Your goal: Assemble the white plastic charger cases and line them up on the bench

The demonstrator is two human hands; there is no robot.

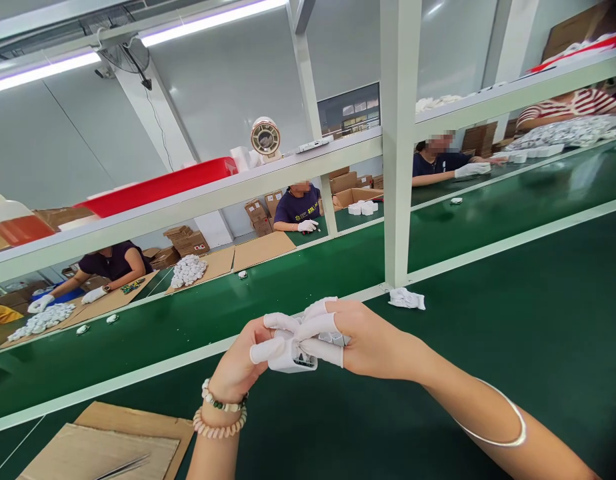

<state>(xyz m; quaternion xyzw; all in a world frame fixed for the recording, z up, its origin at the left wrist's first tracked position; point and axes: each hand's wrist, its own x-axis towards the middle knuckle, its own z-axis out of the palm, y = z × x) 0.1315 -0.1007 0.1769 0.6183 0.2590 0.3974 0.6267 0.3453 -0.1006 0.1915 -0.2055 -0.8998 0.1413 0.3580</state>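
Observation:
Between my hands, above the green work surface, is a white plastic housing with an opening in its near end. My left hand, in white finger cots, grips its left side. From the right, my right hand pinches it too, its fingertips also in white cots. Under the right fingers shows part of another whitish piece; whether it is joined to the housing I cannot tell. Fingers hide much of both. A crumpled white glove lies on the surface beyond my right hand.
Cardboard sheets with tweezers lie at lower left. A green conveyor belt carries small white parts. A white upright post and an overhead shelf stand ahead. Several co-workers sit across the belt beside heaps of white parts.

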